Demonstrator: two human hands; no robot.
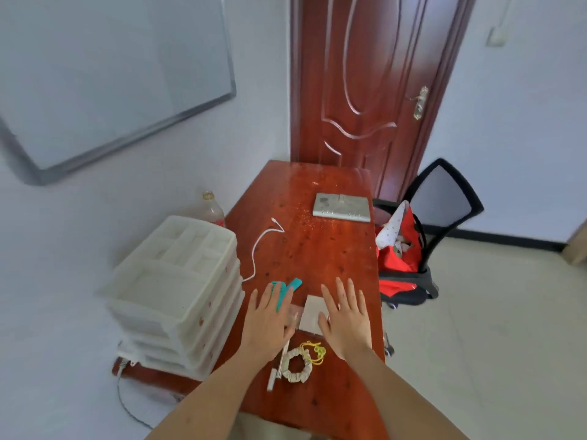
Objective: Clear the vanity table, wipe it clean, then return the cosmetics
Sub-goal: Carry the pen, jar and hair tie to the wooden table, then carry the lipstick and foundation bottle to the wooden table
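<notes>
We see both hands flat over the red wooden counter [317,249], fingers straight and spread, each grip wide and holding nothing. The left hand [268,322] covers part of a teal comb [287,289], whose end sticks out past its fingertips. The right hand [344,319] rests on a grey card [311,314] lying between the two hands. Just behind the wrists lie a cream scrunchie [297,365] and yellow cord [316,352]. Left of the left hand stands a white drawer organizer [178,290].
</notes>
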